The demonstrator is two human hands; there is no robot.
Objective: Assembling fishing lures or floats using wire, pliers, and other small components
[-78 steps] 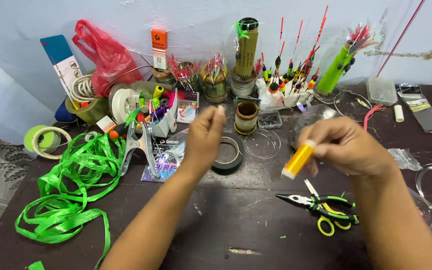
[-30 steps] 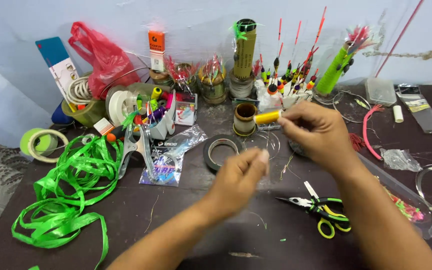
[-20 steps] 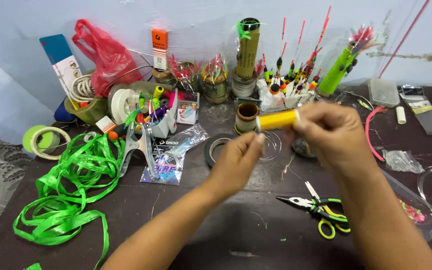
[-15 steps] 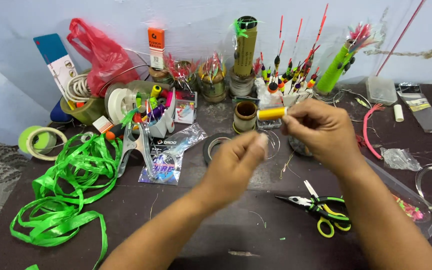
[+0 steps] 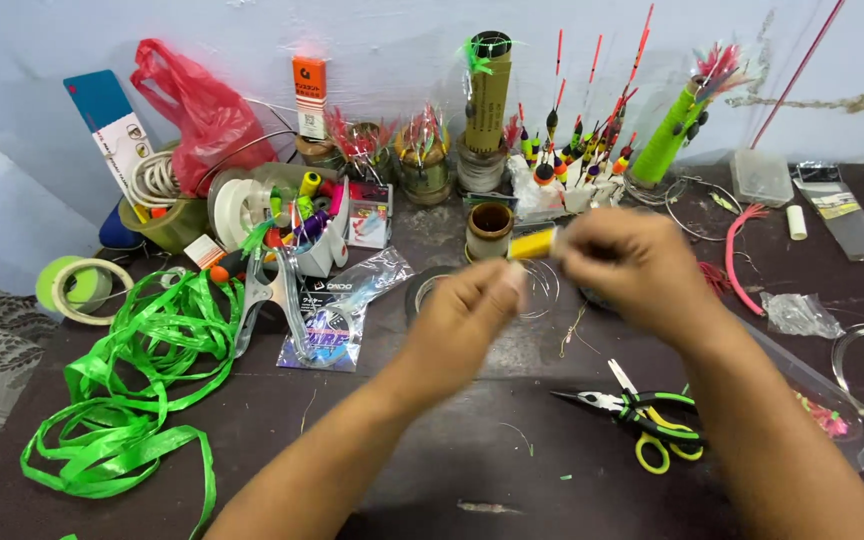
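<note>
My right hand [image 5: 637,270] grips a small yellow-orange spool [image 5: 532,243], held sideways above the middle of the dark table [image 5: 432,450]. My left hand [image 5: 467,320] is just below and left of it, fingers pinched together near the spool's end. Whether a thin line runs between the hands is too blurred to tell. A roll of dark tape [image 5: 422,292] lies on the table right behind my left hand.
Green-handled pliers and yellow scissors [image 5: 647,425] lie at front right. Green ribbon [image 5: 137,390] is heaped at left beside a tape roll [image 5: 77,288]. Fishing floats [image 5: 582,150], jars, a red bag [image 5: 202,110] and packets crowd the back along the wall.
My right hand carried the spool up from the right to the table's middle. My left hand came in from the left and closed in under it.
</note>
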